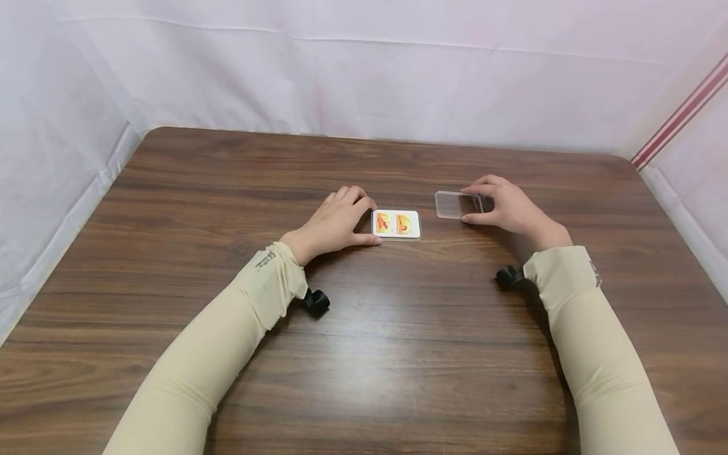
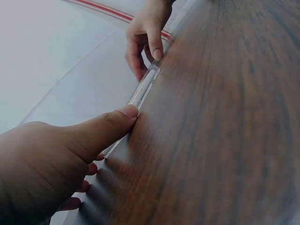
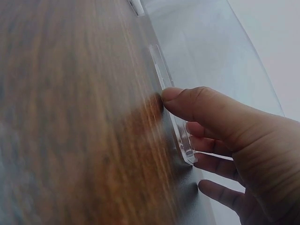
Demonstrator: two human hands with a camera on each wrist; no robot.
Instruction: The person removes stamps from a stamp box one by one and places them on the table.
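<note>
While both our hands rested on the brown wooden table (image 1: 227, 189), each of them had its own piece near the middle of the board. Our left hand (image 1: 335, 221) pinched the card box (image 1: 396, 224) by its left end, thumb at the near corner and fingers curled round the far one. Our right hand (image 1: 509, 205) gripped the clear lid (image 1: 455, 204) in the same way by its right end, thumb near, forefinger far. The two pieces lay flat, just beside one another but apart, the lid a little farther from us.

To handle them well, we judged it best to keep the grip on the edges only, hold the box flat against the table, and keep the lid level and square with it.

The box was a shallow white rectangle with rounded corners, showing a yellow and orange picture on top. The lid was transparent, thin-walled, about the same outline.
</note>
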